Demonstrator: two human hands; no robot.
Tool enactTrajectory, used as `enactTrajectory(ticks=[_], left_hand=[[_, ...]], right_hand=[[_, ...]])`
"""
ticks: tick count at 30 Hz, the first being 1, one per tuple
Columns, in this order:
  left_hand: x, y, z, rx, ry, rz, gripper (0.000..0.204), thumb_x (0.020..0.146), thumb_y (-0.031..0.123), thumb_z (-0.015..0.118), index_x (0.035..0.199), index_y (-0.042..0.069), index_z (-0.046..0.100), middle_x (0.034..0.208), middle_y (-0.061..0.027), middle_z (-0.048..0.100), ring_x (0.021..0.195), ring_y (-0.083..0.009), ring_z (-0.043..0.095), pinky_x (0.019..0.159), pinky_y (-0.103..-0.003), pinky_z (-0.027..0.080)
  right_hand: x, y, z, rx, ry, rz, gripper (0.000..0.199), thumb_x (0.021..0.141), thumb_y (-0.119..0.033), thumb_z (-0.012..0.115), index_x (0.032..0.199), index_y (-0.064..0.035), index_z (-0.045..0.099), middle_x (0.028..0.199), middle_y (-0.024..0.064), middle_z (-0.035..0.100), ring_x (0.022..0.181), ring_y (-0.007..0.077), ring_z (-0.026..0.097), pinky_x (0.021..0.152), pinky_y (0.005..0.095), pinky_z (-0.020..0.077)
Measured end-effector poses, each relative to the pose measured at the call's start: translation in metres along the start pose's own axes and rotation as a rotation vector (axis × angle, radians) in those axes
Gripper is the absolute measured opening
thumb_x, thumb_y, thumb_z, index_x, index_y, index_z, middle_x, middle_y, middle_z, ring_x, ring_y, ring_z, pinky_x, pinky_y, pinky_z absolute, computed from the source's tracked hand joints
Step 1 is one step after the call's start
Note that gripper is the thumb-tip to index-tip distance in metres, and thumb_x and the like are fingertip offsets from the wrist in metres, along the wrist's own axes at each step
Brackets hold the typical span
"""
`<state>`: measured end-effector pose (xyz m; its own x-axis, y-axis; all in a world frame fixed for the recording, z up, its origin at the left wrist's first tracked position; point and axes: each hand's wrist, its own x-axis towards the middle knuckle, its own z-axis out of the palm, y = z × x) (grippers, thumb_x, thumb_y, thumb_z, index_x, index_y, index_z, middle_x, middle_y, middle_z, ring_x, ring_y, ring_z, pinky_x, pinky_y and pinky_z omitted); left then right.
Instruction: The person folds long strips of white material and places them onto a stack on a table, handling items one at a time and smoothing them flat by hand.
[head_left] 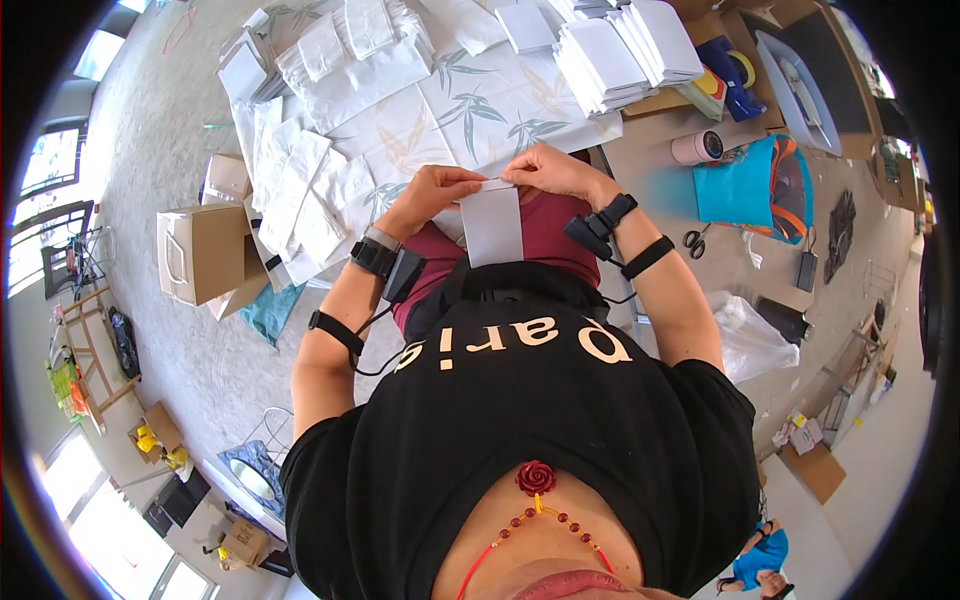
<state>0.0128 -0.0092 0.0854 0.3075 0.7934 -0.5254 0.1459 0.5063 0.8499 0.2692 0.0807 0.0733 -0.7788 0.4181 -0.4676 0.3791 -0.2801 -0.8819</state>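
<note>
A flat white rectangular packet (492,228) rests against my lap, its far edge toward the table. My left hand (437,195) pinches the far left corner between thumb and fingers. At the far right corner, my right hand (552,171) has its fingertips closed on the same edge. Whether a thin flap or clear sleeve lies under the fingers is too small to tell. Just beyond both hands spreads a leaf-patterned tablecloth (440,120). Loose white plastic sleeves (300,195) lie in a heap left of my left hand.
White packets (600,65) stand stacked at the far right of the table; more sleeves (350,55) are piled far left. A cardboard box (200,255) sits left. To the right are a pink cylinder (697,147), a blue bag (735,190) and scissors (694,239). Another person (765,560) appears lower right.
</note>
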Motion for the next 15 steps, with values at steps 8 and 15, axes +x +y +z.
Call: enactTrajectory(ticks=[8,15], left_hand=[[0.0,-0.004,-0.002,0.072,0.015,0.018,0.028,0.1,0.023,0.069,0.12,0.005,0.075,0.099,0.002,0.074,0.088,-0.0045,0.063,0.076,-0.022,0.05],[-0.01,-0.005,0.008,0.39,0.124,0.258,0.03,0.099,0.022,0.067,0.124,0.005,0.073,0.087,-0.0064,0.075,0.08,-0.005,0.062,0.075,-0.026,0.053]], right_hand=[[-0.004,-0.008,0.004,-0.232,0.046,-0.103,0.027,0.102,-0.022,0.064,0.107,0.0029,0.073,0.091,0.0058,0.074,0.079,0.0124,0.07,0.075,0.0291,0.0602],[-0.012,-0.006,0.017,-0.513,0.182,-0.27,0.027,0.098,-0.02,0.066,0.112,0.0012,0.073,0.095,0.018,0.076,0.08,0.0217,0.074,0.076,0.0327,0.0574]])
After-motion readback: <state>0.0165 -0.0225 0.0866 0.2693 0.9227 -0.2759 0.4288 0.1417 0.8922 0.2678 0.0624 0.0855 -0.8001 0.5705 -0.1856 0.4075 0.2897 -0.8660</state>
